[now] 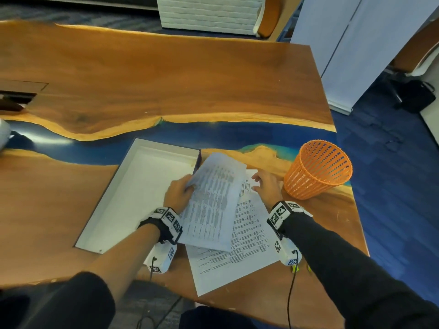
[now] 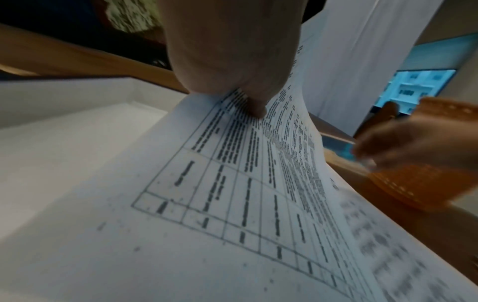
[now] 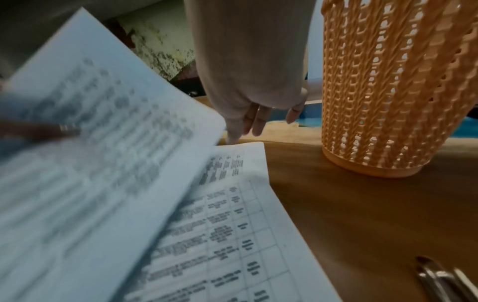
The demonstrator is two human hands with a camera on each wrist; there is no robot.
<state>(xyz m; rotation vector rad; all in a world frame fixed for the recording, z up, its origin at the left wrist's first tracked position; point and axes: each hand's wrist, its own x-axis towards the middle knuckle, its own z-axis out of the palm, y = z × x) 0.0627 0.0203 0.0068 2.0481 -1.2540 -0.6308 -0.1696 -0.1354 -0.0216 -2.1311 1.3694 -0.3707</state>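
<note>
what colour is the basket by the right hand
Orange, with open slatted plastic walls: the wastebasket shows best in the head view.

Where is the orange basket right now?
In the head view the orange basket stands upright near the right edge of the table, just right of the right hand and the printed sheets.

Lifted sheet, centre: white, grey-black ruled grid print. Lower sheet: white, black text blocks. Tray, centre left: white inside, dark outer edge. Basket, right: orange, slotted lattice (paler peach in the right wrist view). Table: brown wood grain, blue resin band, turquoise patches. Sleeves: black. Wrist bands: white, black square markers.
</note>
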